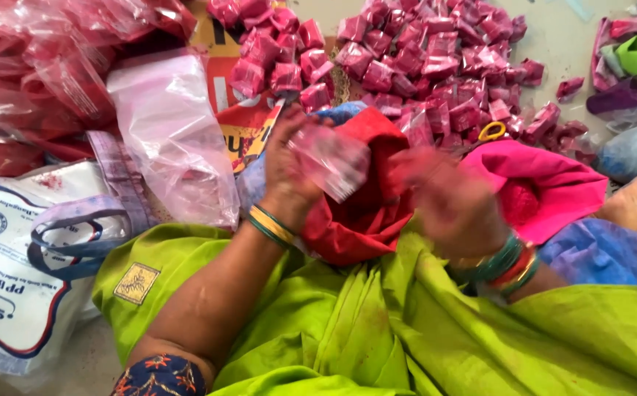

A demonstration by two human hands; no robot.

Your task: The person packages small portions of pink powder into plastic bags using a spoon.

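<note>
Heap of small pink-filled packets (436, 66) lying across top centre. Pile of red plastic bags (39, 66) sitting top left. Clear plastic bag (175, 136) lying beside it. White printed bag with blue handles (17, 271) resting lower left. Yellow ring, possibly scissor handle (491, 131), showing near packet heap. Pink cloth (546, 187) lying right, purple cloth (612, 257) just below. Lime-green fabric (406, 337) spreading across foreground.

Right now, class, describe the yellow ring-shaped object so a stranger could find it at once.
Start at the big heap of small pink packets at the top of the view. Follow its lower edge down to where it meets the bright pink cloth. There lies a small yellow ring-shaped handle, the only yellow loop among pink wrappers.
</note>
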